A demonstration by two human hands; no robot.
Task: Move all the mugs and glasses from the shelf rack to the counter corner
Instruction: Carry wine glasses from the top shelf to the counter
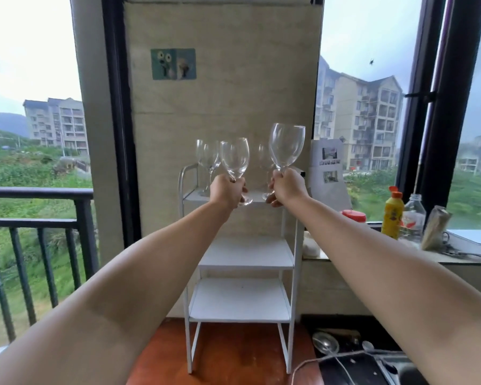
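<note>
At frame center, the left hand (228,191) and right hand (285,187) each clamp a wine glass (233,159) (286,147) by its stem, bowls upright, just above the rack's top shelf (195,197), where more glasses (207,157) stand behind.

Overcast daylight through windows (372,79) both sides (sky blown white), soft shadows, wide-angle bending at edges.

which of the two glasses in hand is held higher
The wine glass in the right hand: its rim sits above that of the glass in the left hand.
</note>
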